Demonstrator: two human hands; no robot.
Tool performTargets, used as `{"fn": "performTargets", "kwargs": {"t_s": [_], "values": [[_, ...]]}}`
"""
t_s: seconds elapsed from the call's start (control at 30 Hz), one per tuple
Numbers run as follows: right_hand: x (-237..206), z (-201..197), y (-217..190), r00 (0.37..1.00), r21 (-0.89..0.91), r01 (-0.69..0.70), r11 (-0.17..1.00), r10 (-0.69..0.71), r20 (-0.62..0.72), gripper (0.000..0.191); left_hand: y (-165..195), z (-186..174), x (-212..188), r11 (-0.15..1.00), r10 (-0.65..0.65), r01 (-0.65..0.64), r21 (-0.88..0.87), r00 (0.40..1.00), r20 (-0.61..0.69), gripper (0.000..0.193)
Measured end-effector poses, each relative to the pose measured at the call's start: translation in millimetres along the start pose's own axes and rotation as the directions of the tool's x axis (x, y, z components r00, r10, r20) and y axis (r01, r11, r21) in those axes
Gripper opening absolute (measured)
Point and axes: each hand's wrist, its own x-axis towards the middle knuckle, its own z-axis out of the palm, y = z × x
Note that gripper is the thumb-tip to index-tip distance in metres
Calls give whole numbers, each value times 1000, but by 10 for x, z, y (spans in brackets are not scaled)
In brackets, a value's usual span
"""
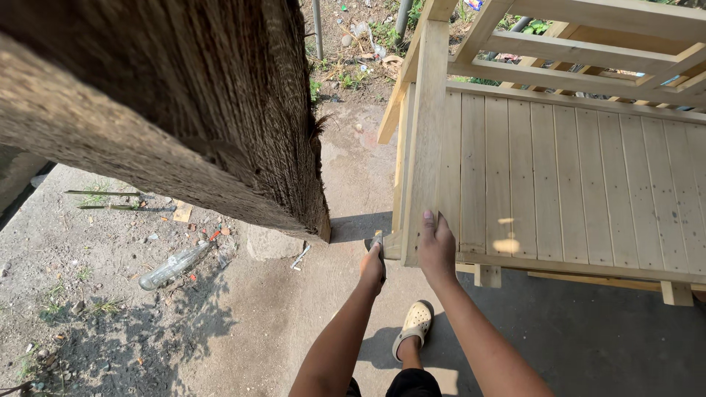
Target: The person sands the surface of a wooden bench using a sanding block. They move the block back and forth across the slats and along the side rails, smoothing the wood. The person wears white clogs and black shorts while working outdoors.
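dirt yard (110,309), tree trunk (184,110); right hand (436,246) flat, open on plank deck (573,184); left hand (372,266) grips tool (376,241).

The slatted platform (559,176) and its upright post (425,140) are pale, bare, matt sawn wood, the tree trunk (169,110) beside them rough fibrous bark, the ground (250,323) gritty concrete, and the clog (416,323) smooth cream plastic.
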Motion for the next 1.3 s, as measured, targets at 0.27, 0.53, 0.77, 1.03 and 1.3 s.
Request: {"fn": "performTargets", "kwargs": {"t_s": [0.27, 0.53, 0.77, 1.03, 1.3], "values": [[1, 14, -17, 999, 4, -52, 999, 52, 12, 58, 4, 44, -172, 983, 182, -182, 0, 983, -5, 48], [48, 37, 76, 998, 13, 51, 999, -50, -28, 57, 112, 114, -308, 993, 114, -114, 18, 993, 9, 49], [81, 58, 121, 985, 13, 156, 988, -154, -81, 57, 101, 101, -355, 958, 246, -247, 142, 969, 26, 58], [55, 29, 33, 1000, -7, -24, 1000, 24, -19, 58, 25, 62, -507, 961, 266, -269, 70, 963, 48, 56], [51, 34, 35, 997, 7, 64, 998, -64, -37, 59, -59, 27, -576, 908, 240, -209, 363, 970, -42, 59]]}}
